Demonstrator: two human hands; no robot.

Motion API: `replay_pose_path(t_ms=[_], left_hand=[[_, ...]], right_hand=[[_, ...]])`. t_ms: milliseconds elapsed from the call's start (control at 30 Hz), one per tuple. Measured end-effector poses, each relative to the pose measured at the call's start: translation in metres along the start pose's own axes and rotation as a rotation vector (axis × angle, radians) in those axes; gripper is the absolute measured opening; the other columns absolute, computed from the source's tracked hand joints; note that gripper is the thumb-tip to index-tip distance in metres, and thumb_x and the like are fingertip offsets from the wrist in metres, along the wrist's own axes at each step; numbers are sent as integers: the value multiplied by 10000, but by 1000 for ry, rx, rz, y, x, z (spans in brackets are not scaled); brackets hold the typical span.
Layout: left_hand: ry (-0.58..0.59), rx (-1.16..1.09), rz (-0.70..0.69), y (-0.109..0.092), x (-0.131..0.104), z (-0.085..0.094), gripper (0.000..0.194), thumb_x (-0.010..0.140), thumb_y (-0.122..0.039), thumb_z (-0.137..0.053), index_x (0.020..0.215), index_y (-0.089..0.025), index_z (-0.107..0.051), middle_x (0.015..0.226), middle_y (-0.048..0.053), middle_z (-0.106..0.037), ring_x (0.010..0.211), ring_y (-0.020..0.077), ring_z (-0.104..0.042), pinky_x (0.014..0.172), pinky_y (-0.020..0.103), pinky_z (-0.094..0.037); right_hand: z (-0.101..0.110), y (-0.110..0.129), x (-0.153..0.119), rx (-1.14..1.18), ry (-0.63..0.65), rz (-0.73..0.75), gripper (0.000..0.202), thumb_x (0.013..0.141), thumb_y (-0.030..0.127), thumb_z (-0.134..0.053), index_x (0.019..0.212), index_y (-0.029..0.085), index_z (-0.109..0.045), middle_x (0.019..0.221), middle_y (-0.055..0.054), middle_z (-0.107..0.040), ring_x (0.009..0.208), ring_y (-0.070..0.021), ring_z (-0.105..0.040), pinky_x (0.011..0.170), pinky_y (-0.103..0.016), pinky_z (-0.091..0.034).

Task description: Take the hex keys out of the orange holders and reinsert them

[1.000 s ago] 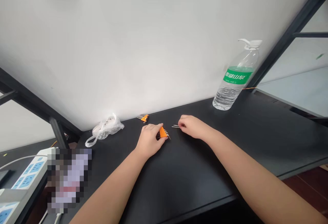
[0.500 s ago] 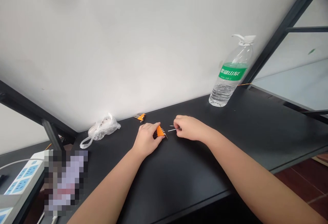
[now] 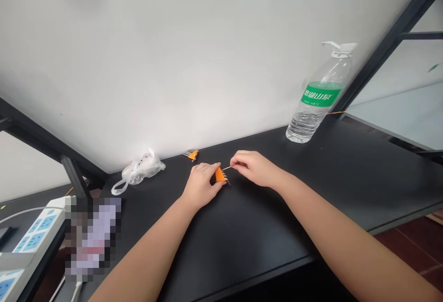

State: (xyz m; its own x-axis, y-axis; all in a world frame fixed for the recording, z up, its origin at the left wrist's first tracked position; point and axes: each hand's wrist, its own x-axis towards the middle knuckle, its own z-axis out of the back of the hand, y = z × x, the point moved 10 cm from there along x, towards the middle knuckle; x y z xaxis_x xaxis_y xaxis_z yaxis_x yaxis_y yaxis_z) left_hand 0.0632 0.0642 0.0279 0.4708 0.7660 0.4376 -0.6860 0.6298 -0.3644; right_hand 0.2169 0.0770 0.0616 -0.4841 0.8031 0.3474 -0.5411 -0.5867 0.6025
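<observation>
Left hand point(image 3: 200, 184) grips orange holder point(image 3: 220, 175) well back from desk's front edge point(image 3: 256, 275).

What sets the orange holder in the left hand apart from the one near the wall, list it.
The held holder is gripped in the left hand; the far holder lies untouched near the wall. That hand partly covers the held holder; the far holder is uncovered. A thin rod in the right hand seems to meet the held holder, not the far holder.
Both are orange and bear slim rods.
</observation>
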Motion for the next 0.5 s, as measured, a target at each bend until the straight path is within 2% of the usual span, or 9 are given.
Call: replay_pose_path(t_ms=[167, 500], left_hand=[[9, -6, 13, 1, 0, -1, 565, 832, -342, -803, 1359, -266, -614, 1172, 59, -723, 1122, 274, -662, 1039, 495, -484], [3, -16, -15, -1, 0, -2, 555, 833, -364, -800, 1348, -254, -623, 1164, 76, -718, 1123, 284, -659, 1045, 505, -480]], right_hand=[[4, 4, -1, 9, -29, 18, 180, 964, 156, -529, 908, 216, -690, 975, -35, -696, 810, -165, -626, 729, -295, -481], [-3, 7, -1, -55, -10, 83, 228, 977, 130, -510, 944, 215, -719, 1007, -63, -698, 870, -197, -648, 804, -342, -523]])
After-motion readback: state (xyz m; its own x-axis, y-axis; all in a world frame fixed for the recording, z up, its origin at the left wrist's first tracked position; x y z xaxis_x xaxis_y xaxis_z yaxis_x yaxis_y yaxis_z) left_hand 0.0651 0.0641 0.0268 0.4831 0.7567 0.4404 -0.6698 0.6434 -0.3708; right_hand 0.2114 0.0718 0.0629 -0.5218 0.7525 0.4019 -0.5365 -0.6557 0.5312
